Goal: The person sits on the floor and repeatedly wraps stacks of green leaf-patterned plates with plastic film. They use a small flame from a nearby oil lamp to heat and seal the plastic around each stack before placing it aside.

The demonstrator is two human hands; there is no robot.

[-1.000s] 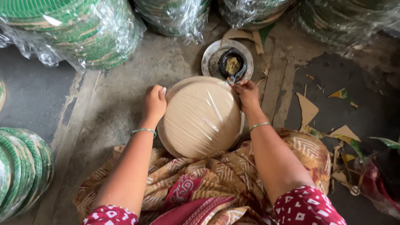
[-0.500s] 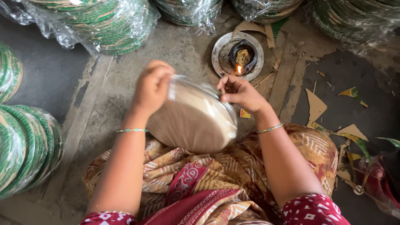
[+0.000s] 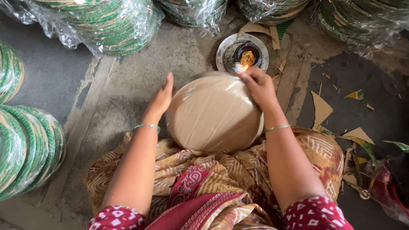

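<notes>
Left hand (image 3: 162, 100) steadying wrapped plate stack (image 3: 213, 113) — right hand (image 3: 257, 87) pinching film

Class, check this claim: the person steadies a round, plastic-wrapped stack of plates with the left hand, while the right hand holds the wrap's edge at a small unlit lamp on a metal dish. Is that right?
Not quite: the lamp is lit, as the head view shows a small flame. The rest stands: the left hand steadies the wrapped stack, and the right hand holds the wrap's edge by the lamp on its metal dish.
</notes>
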